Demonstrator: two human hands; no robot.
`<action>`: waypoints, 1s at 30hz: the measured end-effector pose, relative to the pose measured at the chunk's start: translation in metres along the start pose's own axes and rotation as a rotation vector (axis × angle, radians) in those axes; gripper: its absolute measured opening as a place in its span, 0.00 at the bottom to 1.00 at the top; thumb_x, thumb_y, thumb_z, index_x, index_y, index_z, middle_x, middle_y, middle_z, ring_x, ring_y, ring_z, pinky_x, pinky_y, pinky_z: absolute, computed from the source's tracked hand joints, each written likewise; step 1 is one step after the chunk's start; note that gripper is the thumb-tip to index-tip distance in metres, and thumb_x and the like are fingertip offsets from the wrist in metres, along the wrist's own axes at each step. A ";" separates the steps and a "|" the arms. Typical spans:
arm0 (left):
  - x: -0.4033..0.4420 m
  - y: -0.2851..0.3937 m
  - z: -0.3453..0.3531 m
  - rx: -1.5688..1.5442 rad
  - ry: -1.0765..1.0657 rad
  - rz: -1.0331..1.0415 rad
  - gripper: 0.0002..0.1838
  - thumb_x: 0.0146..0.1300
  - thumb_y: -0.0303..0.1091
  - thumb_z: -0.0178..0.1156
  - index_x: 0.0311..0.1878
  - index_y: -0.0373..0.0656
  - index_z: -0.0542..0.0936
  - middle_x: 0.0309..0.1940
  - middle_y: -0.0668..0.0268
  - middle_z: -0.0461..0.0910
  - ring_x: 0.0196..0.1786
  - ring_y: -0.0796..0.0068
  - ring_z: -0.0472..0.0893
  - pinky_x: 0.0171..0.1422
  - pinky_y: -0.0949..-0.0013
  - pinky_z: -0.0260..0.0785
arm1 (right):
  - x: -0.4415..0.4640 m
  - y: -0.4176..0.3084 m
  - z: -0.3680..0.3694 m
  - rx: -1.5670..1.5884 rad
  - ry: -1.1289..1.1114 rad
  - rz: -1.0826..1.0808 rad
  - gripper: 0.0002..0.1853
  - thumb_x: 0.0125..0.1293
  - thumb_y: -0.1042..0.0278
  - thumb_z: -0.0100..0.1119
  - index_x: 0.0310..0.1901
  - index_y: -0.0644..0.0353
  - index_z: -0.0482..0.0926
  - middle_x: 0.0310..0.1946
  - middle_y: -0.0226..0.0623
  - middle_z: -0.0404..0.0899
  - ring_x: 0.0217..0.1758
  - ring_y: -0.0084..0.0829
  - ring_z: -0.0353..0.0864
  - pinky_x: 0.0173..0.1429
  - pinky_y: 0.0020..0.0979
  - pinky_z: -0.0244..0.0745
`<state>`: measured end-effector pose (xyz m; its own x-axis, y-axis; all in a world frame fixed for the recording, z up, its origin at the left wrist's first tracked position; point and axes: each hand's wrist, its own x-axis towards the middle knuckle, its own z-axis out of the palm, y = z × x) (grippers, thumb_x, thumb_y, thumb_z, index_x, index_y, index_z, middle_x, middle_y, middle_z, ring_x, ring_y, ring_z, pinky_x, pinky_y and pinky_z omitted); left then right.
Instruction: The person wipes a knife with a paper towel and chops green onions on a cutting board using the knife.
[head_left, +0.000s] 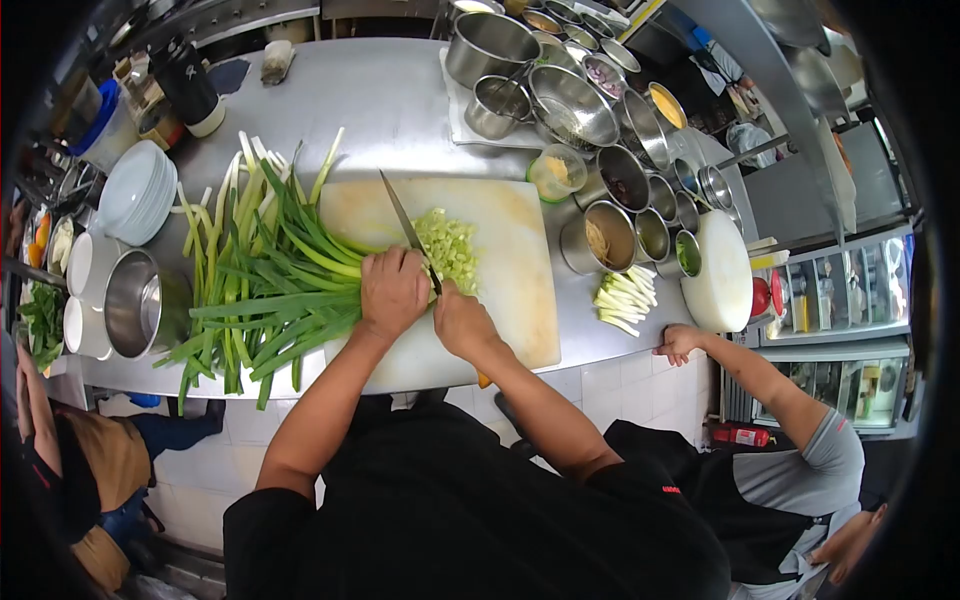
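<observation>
My right hand grips the handle of a long kitchen knife, its blade pointing to the far left over the cutting board. Just left of the blade, my left hand is closed with bent fingers over green onions. Their long leaves and stalks spread across the left of the board and onto the steel table. A pile of chopped pale green pieces lies right of the blade. The stalk ends under my left fingers are hidden.
Metal pots and bowls crowd the back right. A bundle of cut pale green sticks lies near a round white board. White plates and a steel pot stand left. A co-worker's hand is at the right edge.
</observation>
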<state>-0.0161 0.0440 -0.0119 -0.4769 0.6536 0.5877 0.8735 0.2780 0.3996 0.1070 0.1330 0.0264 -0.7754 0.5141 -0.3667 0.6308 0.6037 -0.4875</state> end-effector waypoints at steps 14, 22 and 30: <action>-0.001 0.003 0.000 -0.010 0.038 0.026 0.10 0.67 0.39 0.61 0.42 0.43 0.76 0.36 0.58 0.76 0.41 0.53 0.76 0.51 0.51 0.63 | -0.024 0.063 -0.056 0.063 0.306 0.076 0.18 0.71 0.61 0.60 0.51 0.64 0.66 0.42 0.62 0.81 0.45 0.64 0.82 0.51 0.57 0.76; -0.005 0.001 0.001 -0.022 0.060 0.043 0.07 0.63 0.29 0.55 0.43 0.41 0.75 0.38 0.57 0.76 0.42 0.52 0.76 0.54 0.51 0.63 | -0.012 0.075 -0.037 -0.143 0.563 -0.026 0.17 0.66 0.61 0.67 0.48 0.62 0.76 0.44 0.54 0.79 0.52 0.56 0.78 0.54 0.52 0.74; -0.005 0.002 0.000 -0.066 0.083 0.039 0.08 0.59 0.26 0.54 0.42 0.41 0.74 0.40 0.56 0.76 0.44 0.51 0.76 0.56 0.51 0.63 | 0.098 -0.008 -0.058 0.132 0.204 -0.442 0.07 0.65 0.64 0.64 0.35 0.58 0.81 0.37 0.48 0.80 0.48 0.51 0.80 0.52 0.49 0.75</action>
<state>-0.0119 0.0415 -0.0136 -0.4518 0.6019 0.6585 0.8843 0.2046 0.4197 0.0277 0.2136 0.0406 -0.9377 0.3434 0.0535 0.2241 0.7152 -0.6620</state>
